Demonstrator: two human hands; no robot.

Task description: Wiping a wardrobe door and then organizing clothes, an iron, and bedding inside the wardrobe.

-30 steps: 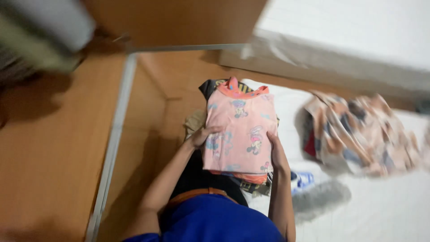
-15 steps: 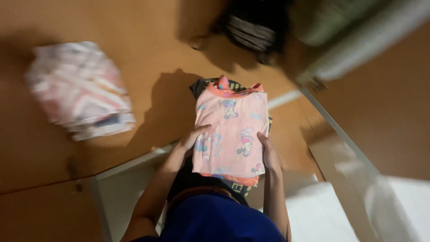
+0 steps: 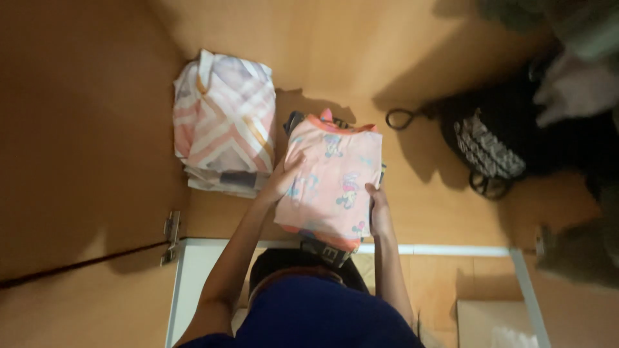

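Head view, looking straight down: both hands are on a folded stack of clothes topped by a pale pink cartoon-print cotton shirt [image 3: 332, 180], sitting in the middle of the frame on a wooden shelf floor [image 3: 361, 58]. The left hand [image 3: 282, 180] has its grip pressed against the stack's left edge, fingers wrapped onto the pink top. The right hand [image 3: 378, 212] clamps the right edge, so the stack is squeezed between the two. There are darker garments under the pink one, poking out at the bottom.

Just beside it at upper left, nearly touching, is another folded pile of white, pink and orange striped fabric [image 3: 222, 122]. Over on the right there's a black bag with a patterned white panel [image 3: 490, 145], well apart from the stack. A white cabinet frame edge [image 3: 438, 249] runs across the lower part of the frame.
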